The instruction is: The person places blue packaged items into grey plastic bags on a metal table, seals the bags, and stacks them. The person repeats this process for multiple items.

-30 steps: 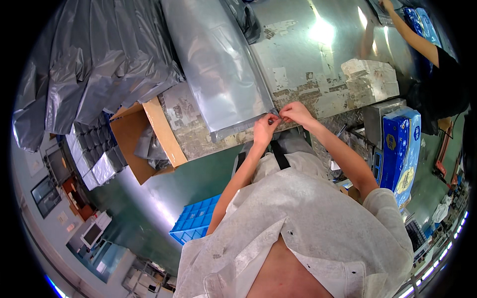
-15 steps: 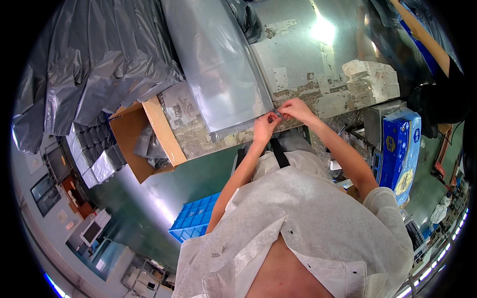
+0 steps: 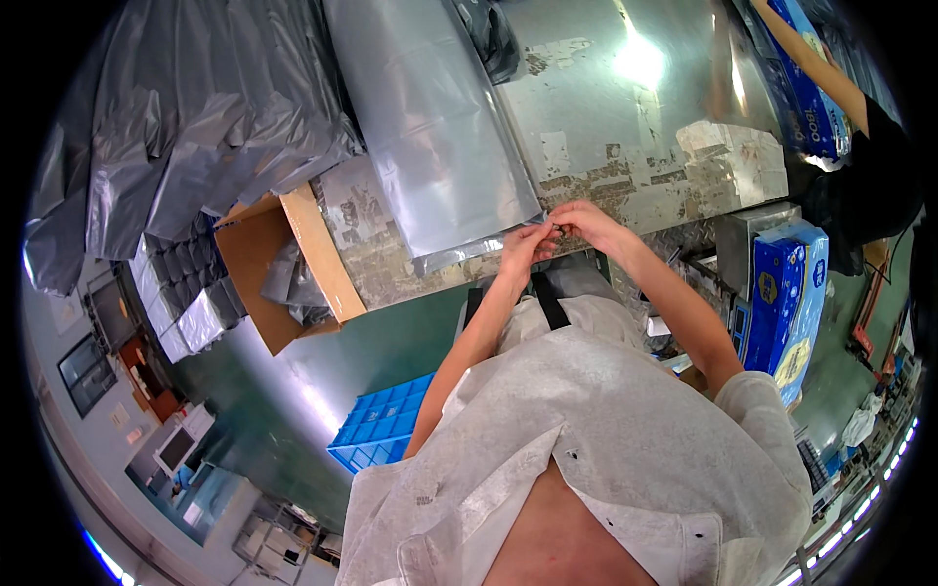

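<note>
A flat stack of grey plastic bags [image 3: 430, 127] lies lengthwise on the metal worktable [image 3: 596, 98], its near edge close to the table's front. At the near right corner of that stack my two hands meet. My left hand [image 3: 528, 247] pinches the corner film with bent fingers. Touching it from the right, my right hand [image 3: 586, 227] is also closed in a pinch at the same corner. The bit of film between the fingertips is mostly hidden.
An open cardboard box [image 3: 264, 283] with grey film scraps hangs at the table's front left. Long grey bags [image 3: 225, 107] drape beyond it. A blue crate [image 3: 386, 420] stands below left. Blue packages [image 3: 782, 303] stand to the right. A co-worker's arm [image 3: 816, 63] reaches in at far right.
My hands have drawn closer together at the bag corner, and the dark film between them shows less. At far right the co-worker's arm has shifted and a blue package shows beside it.
</note>
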